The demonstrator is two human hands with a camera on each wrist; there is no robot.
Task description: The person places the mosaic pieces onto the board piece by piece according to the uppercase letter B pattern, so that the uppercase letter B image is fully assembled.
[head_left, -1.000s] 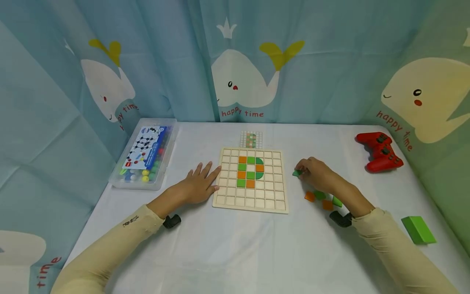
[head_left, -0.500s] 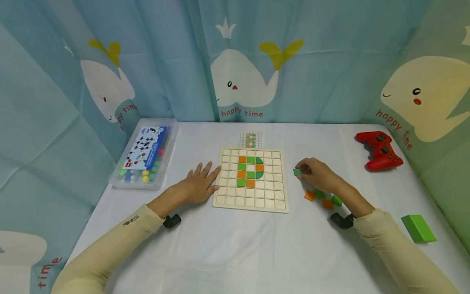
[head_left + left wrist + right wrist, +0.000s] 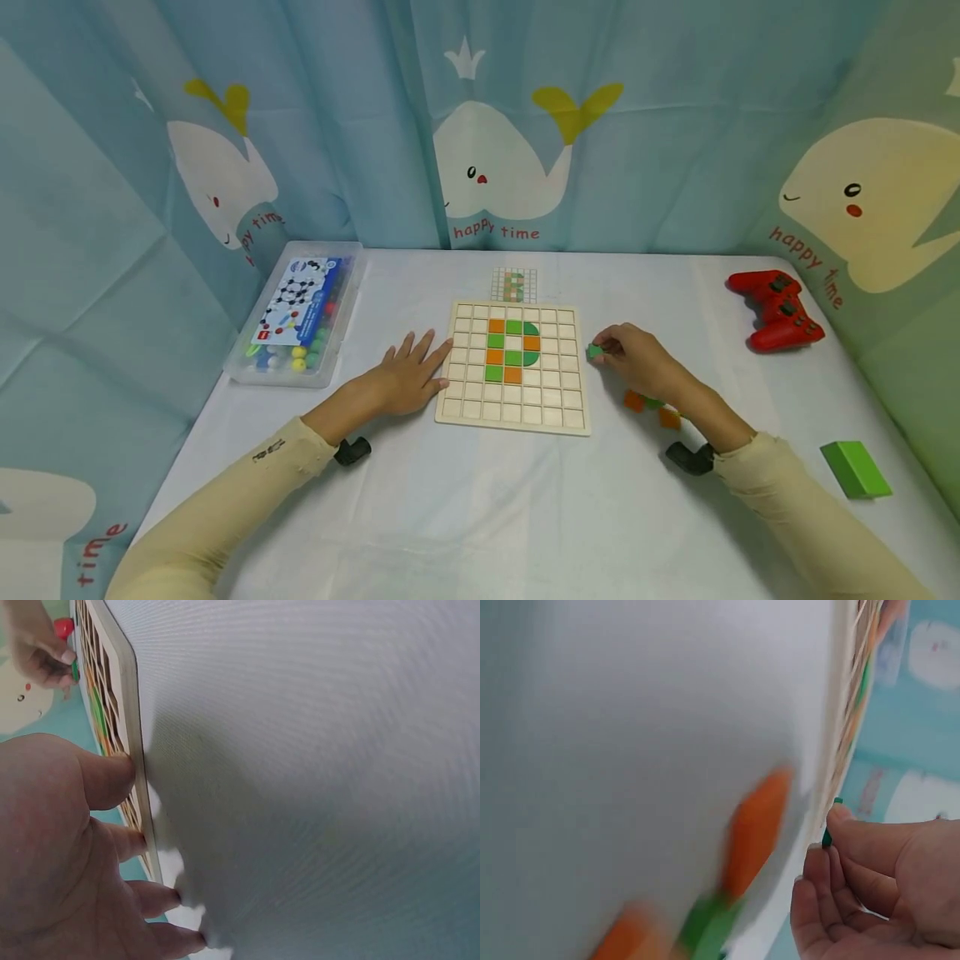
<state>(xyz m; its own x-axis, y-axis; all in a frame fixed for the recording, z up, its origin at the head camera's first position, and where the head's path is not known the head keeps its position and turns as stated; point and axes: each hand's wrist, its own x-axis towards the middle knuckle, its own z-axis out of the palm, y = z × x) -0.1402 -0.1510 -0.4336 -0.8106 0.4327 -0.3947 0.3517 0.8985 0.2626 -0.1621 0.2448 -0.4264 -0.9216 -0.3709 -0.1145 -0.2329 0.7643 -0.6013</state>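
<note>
A wooden grid board (image 3: 558, 402) lies on the table, with orange and green tiles (image 3: 513, 357) forming a P shape in its cells. My left hand (image 3: 408, 379) lies flat with fingers spread, its thumb and forefinger touching the board's left edge. In the left wrist view, the thumb (image 3: 109, 780) presses on the board's rim. Just right of the board, my right hand (image 3: 637, 358) pinches a small green tile (image 3: 594, 351) between thumb and fingertips. The right wrist view shows this green tile (image 3: 827, 838) edge-on. Under the right hand are loose orange tiles (image 3: 670, 418) and green ones, partly hidden.
A small pattern card (image 3: 514, 285) lies behind the board. At the back left is a clear plastic box (image 3: 322, 367) of coloured balls. A red game controller (image 3: 776, 310) and a green block (image 3: 855, 469) sit on the right. Curtains hang behind the table.
The right hand has moved left toward the board with the pinched green tile, turning the tile slightly. The left hand stays in place on the board's edge.
</note>
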